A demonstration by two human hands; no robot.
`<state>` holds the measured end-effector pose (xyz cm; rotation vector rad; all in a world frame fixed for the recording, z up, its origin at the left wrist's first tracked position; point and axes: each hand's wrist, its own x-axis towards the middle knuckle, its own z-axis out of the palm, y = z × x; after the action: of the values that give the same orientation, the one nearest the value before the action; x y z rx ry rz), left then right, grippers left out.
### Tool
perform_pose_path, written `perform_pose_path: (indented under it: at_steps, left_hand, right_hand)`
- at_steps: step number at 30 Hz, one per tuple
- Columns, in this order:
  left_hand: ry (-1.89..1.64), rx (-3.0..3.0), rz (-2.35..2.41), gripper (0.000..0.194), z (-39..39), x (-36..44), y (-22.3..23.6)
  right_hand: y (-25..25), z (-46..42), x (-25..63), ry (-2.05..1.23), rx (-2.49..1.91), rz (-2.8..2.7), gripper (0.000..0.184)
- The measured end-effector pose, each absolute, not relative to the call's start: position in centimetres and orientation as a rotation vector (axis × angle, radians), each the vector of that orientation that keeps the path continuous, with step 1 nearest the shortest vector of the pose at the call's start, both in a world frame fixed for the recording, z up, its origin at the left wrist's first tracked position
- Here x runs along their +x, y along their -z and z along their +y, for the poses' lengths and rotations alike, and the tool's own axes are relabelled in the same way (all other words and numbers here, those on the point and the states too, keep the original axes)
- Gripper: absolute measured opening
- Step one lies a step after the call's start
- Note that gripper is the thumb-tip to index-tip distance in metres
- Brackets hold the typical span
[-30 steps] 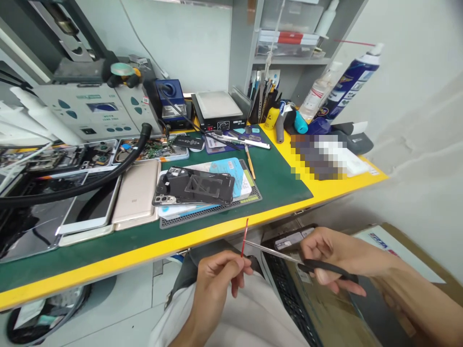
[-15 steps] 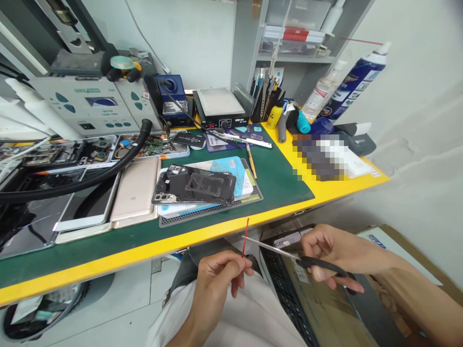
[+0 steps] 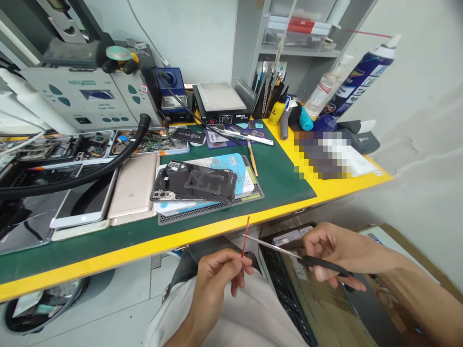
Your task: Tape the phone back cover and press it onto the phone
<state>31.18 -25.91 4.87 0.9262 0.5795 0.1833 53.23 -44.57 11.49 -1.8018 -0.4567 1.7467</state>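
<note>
My left hand [image 3: 217,277] pinches the lower end of a thin red strip [image 3: 246,233] that stands upright below the bench's yellow front edge [image 3: 152,248]. My right hand [image 3: 334,253] grips black-handled scissors [image 3: 289,252]; their slim metal blades point left and their tips meet the red strip just above my left fingers. Both hands hover over my lap in front of the bench. On the green mat a black phone back cover [image 3: 193,182] lies on a blue card and a perforated pad.
Gold and white phones [image 3: 132,189] and a black hose [image 3: 108,164] lie at the left. A grey rework station [image 3: 83,99], a hot plate [image 3: 220,99], tool holders and a blue spray can [image 3: 361,77] line the back. A cardboard box [image 3: 394,289] sits at my lower right.
The view has drifted slightly. My hands hold nearly the same pose, with the scissor tips staying at the red strip.
</note>
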Motion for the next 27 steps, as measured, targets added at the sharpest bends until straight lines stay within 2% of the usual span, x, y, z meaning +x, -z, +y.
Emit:
perform_pose_path:
  at_steps: [14,21,27]
  left_hand:
    - [-0.192,0.998,0.581,0.028,-26.2,31.1,-4.3]
    - [-0.173,1.040,0.550,0.032,-26.0,30.5,-4.3]
    - [-0.288,1.203,0.412,0.033,-25.2,27.5,-5.7]
  right_hand:
    - [-11.9,-44.1,53.0,-1.737,-1.863,-0.451,0.048]
    - [-11.5,-44.2,52.5,-1.744,-1.922,-0.471,0.044]
    - [-14.4,-45.6,52.1,-1.718,-2.067,-0.498,0.038]
